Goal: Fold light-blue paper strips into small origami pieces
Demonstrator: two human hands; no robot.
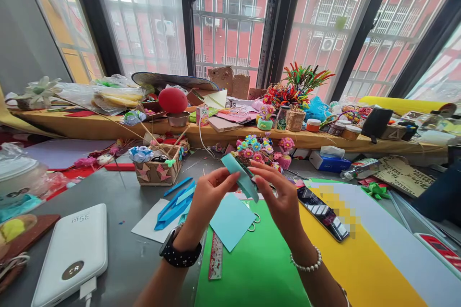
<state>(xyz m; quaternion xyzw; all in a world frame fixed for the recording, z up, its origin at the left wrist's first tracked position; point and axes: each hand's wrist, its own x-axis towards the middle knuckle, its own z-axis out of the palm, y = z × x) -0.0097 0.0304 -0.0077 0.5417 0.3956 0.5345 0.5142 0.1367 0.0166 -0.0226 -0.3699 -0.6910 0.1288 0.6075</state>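
Observation:
My left hand [212,194] pinches a folded strip of light blue paper [245,183] between thumb and fingers, tilted and raised above the table. Close to the strip's right edge is my right hand [277,192], its fingers apart; whether its fingertips touch the paper I cannot tell. Beneath the hands lies a flat light blue paper square [232,223] on a green sheet [259,259]. Scissors [255,222] show only their handles beside the square. A clear patterned ruler [215,256] lies below it. Folded blue paper strips [175,206] rest on white paper [149,223] at the left.
A white power bank [74,249] with a cable lies at the left. A phone [322,213] rests on a yellow sheet [363,259] at the right. Behind stand a decorated box [158,172], crocheted flowers [254,146] and a tissue box [329,160]. Craft supplies crowd the window ledge [230,135].

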